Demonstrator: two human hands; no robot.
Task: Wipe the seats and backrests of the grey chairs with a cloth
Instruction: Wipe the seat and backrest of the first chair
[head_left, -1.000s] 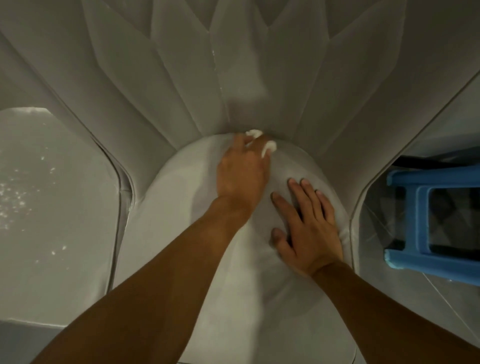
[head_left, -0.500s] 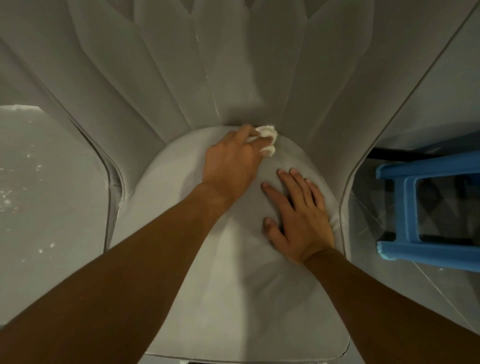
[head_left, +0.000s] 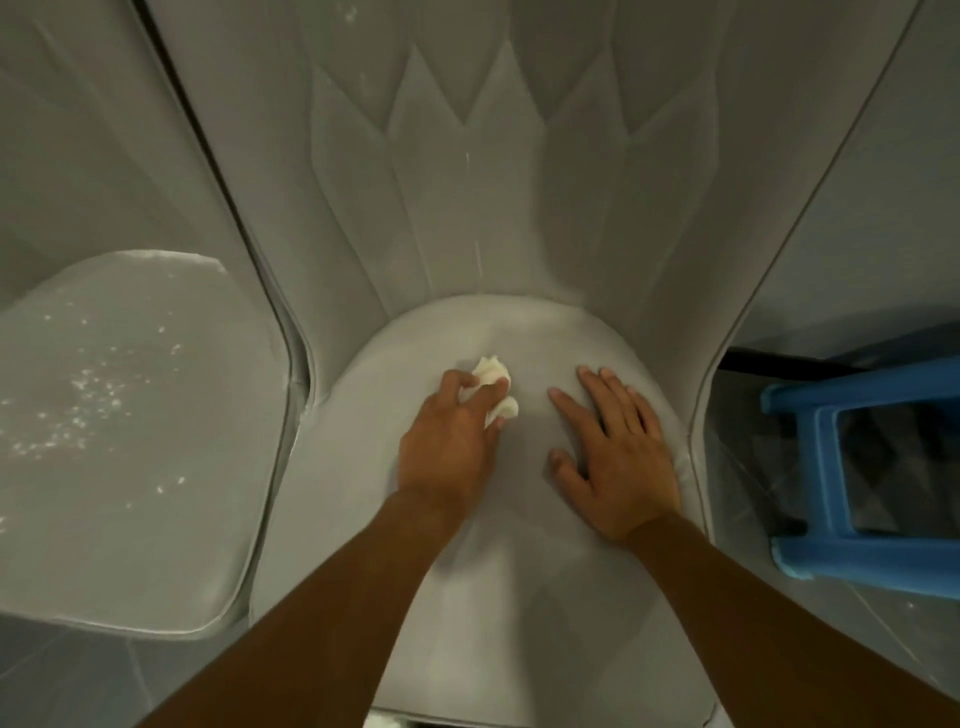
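Note:
A grey chair fills the middle of the view, its rounded seat (head_left: 519, 597) below me and its quilted backrest (head_left: 467, 182) rising behind. My left hand (head_left: 449, 441) grips a small crumpled white cloth (head_left: 493, 382) and presses it on the seat a little in front of the backrest seam. My right hand (head_left: 618, 452) lies flat on the seat's right side, fingers straight and spread.
A second grey chair stands at the left, its seat (head_left: 119, 441) speckled with white dust. A blue plastic stool (head_left: 857, 467) stands on the floor at the right, close to the chair's side.
My left hand has drawn the cloth back from the seam at the backrest's foot toward me along the seat. The camera has tilted up, showing more backrest. My right hand has stayed flat.

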